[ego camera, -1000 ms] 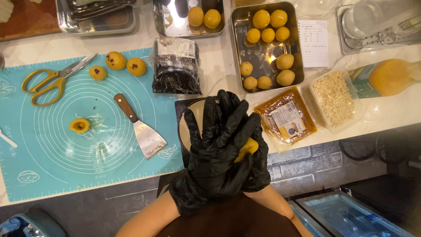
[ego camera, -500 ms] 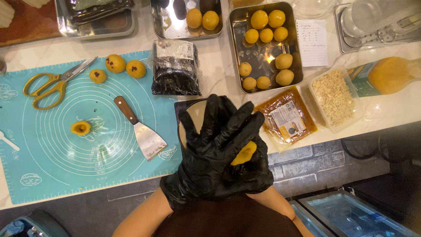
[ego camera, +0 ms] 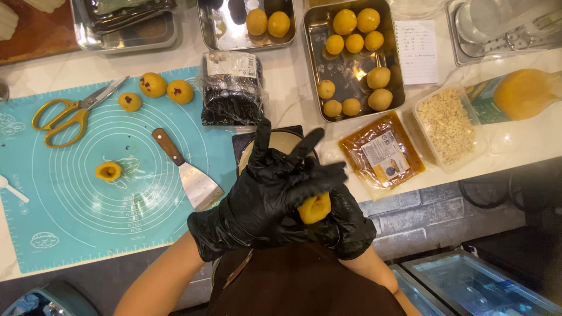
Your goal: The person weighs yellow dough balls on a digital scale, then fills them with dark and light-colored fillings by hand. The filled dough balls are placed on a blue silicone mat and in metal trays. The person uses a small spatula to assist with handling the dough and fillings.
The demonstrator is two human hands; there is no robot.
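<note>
Both my hands wear black gloves and meet in front of my body. A yellow dough ball (ego camera: 315, 208) sits between them. My right hand (ego camera: 345, 225) cups it from below. My left hand (ego camera: 266, 196) lies over it, with fingers spread and pointing up and to the right. Under the hands a dark scale with a pale bowl (ego camera: 280, 140) shows partly. A small filled dough piece (ego camera: 109, 171) lies on the teal mat (ego camera: 70, 228) to the left.
A metal scraper (ego camera: 187, 175) and yellow scissors (ego camera: 64, 114) lie on the mat, with three dough balls (ego camera: 153, 85) at its top. Behind are a metal tray of yellow balls (ego camera: 351, 64), a black wrapped packet (ego camera: 231, 88), a brown paste pouch (ego camera: 383, 155) and a tub of crumbs (ego camera: 448, 126).
My left hand has turned over the dough ball, its fingers swinging from upright toward the right and spreading. The ball shows more between the hands.
</note>
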